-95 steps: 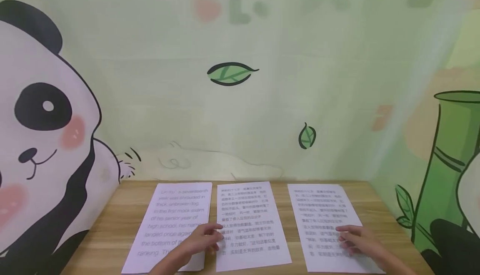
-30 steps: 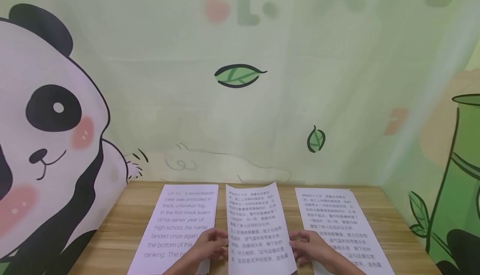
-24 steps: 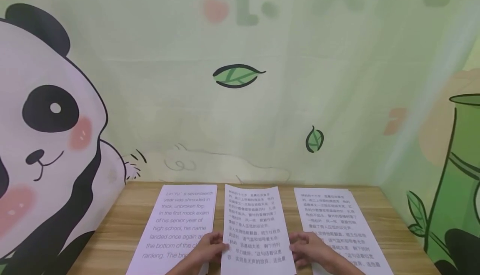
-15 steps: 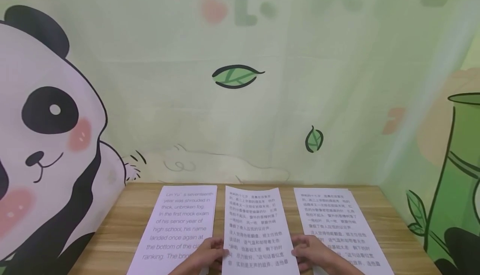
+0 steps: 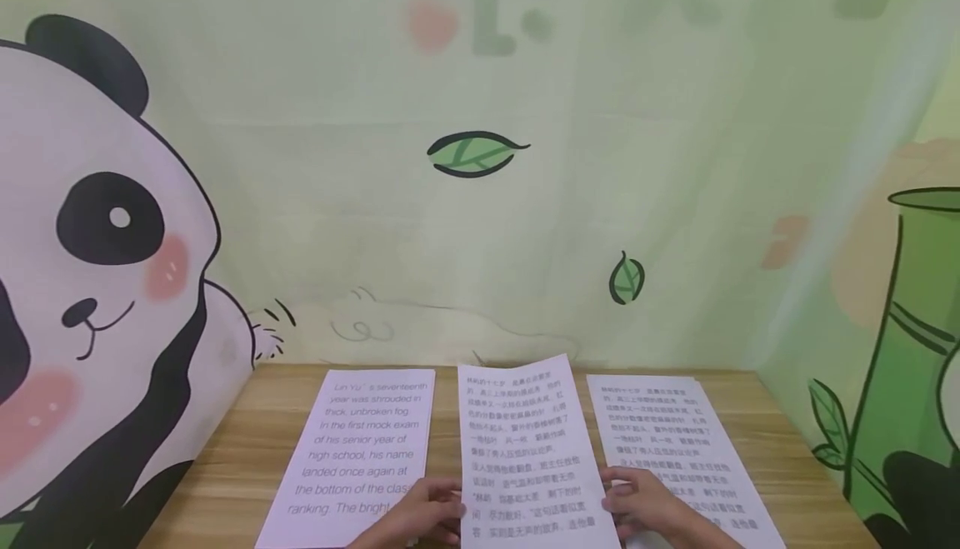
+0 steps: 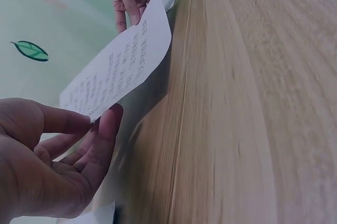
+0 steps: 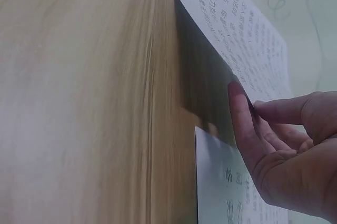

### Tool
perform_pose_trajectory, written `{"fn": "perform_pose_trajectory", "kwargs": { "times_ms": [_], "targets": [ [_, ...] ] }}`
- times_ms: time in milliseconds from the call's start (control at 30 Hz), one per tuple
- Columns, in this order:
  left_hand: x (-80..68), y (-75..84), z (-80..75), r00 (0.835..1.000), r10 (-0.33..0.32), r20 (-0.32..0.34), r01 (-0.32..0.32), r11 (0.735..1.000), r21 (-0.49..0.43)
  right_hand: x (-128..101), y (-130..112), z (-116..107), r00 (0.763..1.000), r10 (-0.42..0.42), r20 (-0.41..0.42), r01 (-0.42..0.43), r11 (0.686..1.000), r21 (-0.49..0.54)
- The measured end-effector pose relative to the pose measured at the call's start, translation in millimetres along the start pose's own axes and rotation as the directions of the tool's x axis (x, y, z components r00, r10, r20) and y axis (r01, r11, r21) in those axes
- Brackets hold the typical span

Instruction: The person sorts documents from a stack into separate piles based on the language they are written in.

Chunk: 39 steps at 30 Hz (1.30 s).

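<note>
A white sheet of paper [image 5: 521,449] printed with Chinese text is held up off the table between both hands. My left hand [image 5: 420,511] pinches its left edge; in the left wrist view the thumb [image 6: 68,121] lies on the printed face and fingers are behind. On the opposite edge my right hand [image 5: 641,499] pinches it the same way, thumb [image 7: 281,110] on top and fingers beneath. The sheet bows slightly and casts a shadow on the wood in both wrist views.
A paper stack [image 5: 352,449] with English text lies on the wooden table [image 5: 225,466] at left, partly under the left forearm. Another stack [image 5: 660,424] with Chinese text lies at right, partly behind the right hand. A panda-printed backdrop [image 5: 337,199] stands behind the table.
Earlier the middle sheet lay flat with the right hand over the right stack. The right hand moved left to its edge, and both hands lifted the sheet, its far edge now higher and shifted slightly right.
</note>
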<state>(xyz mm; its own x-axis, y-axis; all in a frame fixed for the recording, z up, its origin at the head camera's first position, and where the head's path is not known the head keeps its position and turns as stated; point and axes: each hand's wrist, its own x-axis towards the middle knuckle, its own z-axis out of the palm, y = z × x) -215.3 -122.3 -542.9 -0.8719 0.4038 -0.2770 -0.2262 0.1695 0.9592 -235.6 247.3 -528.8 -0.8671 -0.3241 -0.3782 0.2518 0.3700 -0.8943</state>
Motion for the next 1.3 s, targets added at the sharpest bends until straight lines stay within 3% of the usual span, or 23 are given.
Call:
{"fn": "perform_pose_trajectory", "kwargs": {
  "times_ms": [200,600,833,1100,1300],
  "targets": [
    [10.4,3.3,12.0,0.999,0.046,0.004,-0.046,0.999,-0.012,-7.6,7.1,-13.1,0.999,-0.002,-0.043,0.002,1.0,0.005],
    [45.8,18.1,54.1,0.998,0.059,-0.012,-0.059,0.997,-0.04,-27.0,20.1,-55.0,0.985,0.049,-0.167,-0.042,0.998,0.042],
    [72.5,25.0,81.7,0.996,0.079,-0.049,-0.081,0.995,-0.05,-36.0,24.2,-77.3,0.949,0.122,-0.292,-0.114,0.992,0.045],
    [93.5,34.6,109.4,0.993,0.106,-0.044,-0.109,0.991,-0.074,-47.4,31.4,-104.5,0.941,0.122,-0.317,-0.124,0.992,0.014],
    [108.3,32.2,130.6,0.992,0.114,-0.057,-0.12,0.986,-0.118,-55.9,41.4,-122.4,0.941,0.122,-0.317,-0.132,0.991,-0.009]
  ]
}}
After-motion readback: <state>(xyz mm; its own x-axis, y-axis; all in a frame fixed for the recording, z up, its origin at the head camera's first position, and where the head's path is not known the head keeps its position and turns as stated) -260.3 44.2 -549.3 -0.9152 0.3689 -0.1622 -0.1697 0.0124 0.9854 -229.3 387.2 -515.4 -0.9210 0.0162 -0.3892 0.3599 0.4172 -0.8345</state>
